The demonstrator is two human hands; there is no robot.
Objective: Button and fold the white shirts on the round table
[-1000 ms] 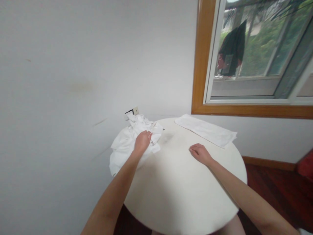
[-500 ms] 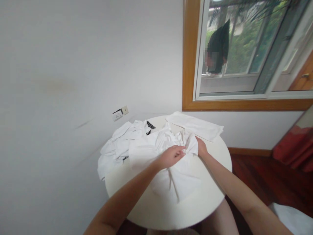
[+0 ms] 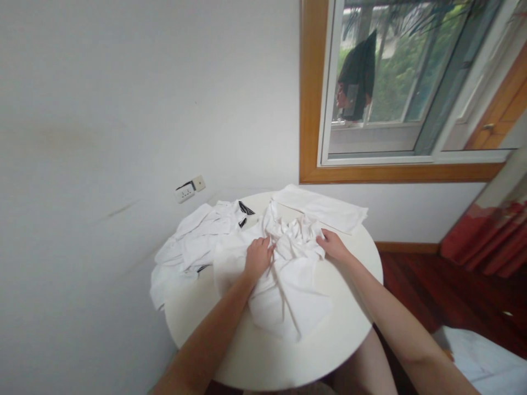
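Note:
A crumpled white cloth garment lies bunched in the middle of the round table; its exact kind is hard to make out. My left hand rests on its left side, fingers curled into the folds and partly hidden. At the right edge of the bunched part, my right hand pinches the fabric between thumb and fingers. Behind the garment, a flat folded white cloth lies near the table's far edge.
The white round table stands against the wall. A heap of white clothes with black striped bits covers its left side, overhanging the edge. A wall socket, a wood-framed window and a red curtain surround it. White fabric sits low at right.
My left hand has moved left, away from my right hand, and now rests on the garment's left folds. The bunched fabric between them is spread wider. The view has shifted slightly.

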